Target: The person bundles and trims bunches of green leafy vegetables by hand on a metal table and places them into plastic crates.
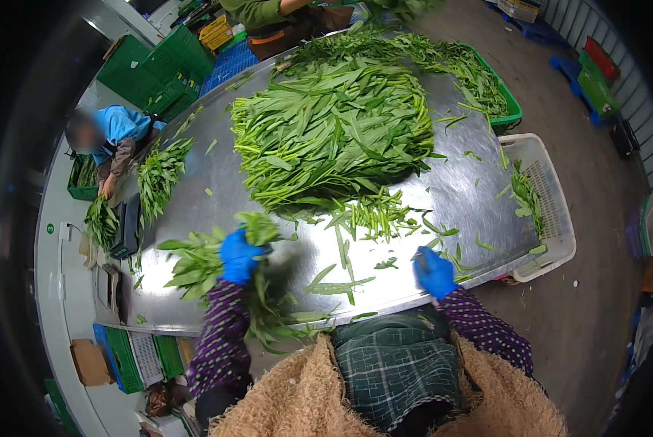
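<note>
My left hand, in a blue glove, grips a bunch of leafy greens that look like water spinach. Its leaves spread out on both sides of the fist, and some hang toward the table's near edge. At the right, my gloved right hand is curled low over the steel table; whether something small is inside the fingers cannot be made out. Between the hands lie loose leaves and, farther off, a small heap of cut stem pieces. Beyond them rises a large stack of greens.
At the right edge stand a white plastic basket and a green crate of trimmings. One co-worker holds greens beside a dark scale-like device at the left. Another person stands across the table. Crates sit lower left.
</note>
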Demonstrator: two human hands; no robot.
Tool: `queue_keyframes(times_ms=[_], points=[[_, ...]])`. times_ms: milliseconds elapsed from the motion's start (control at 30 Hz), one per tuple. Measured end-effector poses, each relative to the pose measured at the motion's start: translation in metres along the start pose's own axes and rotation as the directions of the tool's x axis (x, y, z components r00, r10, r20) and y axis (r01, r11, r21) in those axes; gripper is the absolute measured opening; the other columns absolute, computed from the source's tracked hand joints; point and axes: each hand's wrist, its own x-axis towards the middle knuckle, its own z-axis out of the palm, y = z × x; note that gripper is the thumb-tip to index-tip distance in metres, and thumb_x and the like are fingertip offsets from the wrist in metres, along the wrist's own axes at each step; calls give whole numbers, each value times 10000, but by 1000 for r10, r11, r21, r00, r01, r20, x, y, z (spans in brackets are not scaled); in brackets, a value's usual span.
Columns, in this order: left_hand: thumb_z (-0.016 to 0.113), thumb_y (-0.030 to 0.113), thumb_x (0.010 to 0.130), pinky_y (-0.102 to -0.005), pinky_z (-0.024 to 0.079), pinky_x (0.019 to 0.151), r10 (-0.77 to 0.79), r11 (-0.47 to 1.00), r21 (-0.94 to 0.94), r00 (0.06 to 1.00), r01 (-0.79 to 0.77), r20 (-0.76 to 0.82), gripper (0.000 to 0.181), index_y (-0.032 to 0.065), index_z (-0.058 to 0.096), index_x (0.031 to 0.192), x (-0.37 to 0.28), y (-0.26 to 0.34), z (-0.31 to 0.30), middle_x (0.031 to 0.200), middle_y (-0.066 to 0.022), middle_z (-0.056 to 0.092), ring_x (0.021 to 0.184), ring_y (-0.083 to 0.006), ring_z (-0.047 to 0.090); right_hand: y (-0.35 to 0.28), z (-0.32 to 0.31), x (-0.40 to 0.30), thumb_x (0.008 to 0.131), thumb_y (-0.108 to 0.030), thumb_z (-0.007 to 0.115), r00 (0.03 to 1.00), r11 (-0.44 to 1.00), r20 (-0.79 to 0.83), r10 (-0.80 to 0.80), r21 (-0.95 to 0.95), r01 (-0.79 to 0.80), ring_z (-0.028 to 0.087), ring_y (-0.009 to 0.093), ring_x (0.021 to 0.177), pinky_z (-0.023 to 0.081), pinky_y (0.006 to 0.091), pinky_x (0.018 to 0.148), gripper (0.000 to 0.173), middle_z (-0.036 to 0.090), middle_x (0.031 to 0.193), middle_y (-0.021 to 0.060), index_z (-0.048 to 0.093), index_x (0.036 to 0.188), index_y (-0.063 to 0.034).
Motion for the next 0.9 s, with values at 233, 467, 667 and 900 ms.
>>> queue_keyframes(times_ms=[233,467,667,900], points=[[787,174,629,-323,496,778,561,707,-586,818,-396,124,433,19,650,1010,-5,195,244,911,-103,664,811,-190,625,105,-99,5,819,-259,661,924,943,-382,-27,-317,-104,644,350,833,516,422,701,381,651,969,157,568,1138,-73],[753,71,652,-357,475,889,666,327,-913,626,245,406,703,18,458,1288,40,221,111,1155,-103,585,1019,-229,574,98,-164,52,792,-303,696,936,837,-343,-80,-533,-124,598,359,966,490,412,804,496,597,1096,189,551,1179,-30],[659,262,635,-430,429,904,854,86,-754,342,651,392,820,-76,372,1326,60,167,98,1073,-218,572,983,-315,549,-100,-112,133,825,-238,696,922,814,157,-354,538,221,473,233,1212,360,362,1025,601,517,1299,128,446,1334,-38],[638,181,829,-408,486,927,482,-110,-699,653,707,584,543,-33,456,1294,47,34,170,1181,-203,581,1053,-282,593,-93,16,86,816,-356,702,640,682,765,-74,507,-527,449,246,1226,326,352,1046,694,505,1298,182,431,1325,30]])
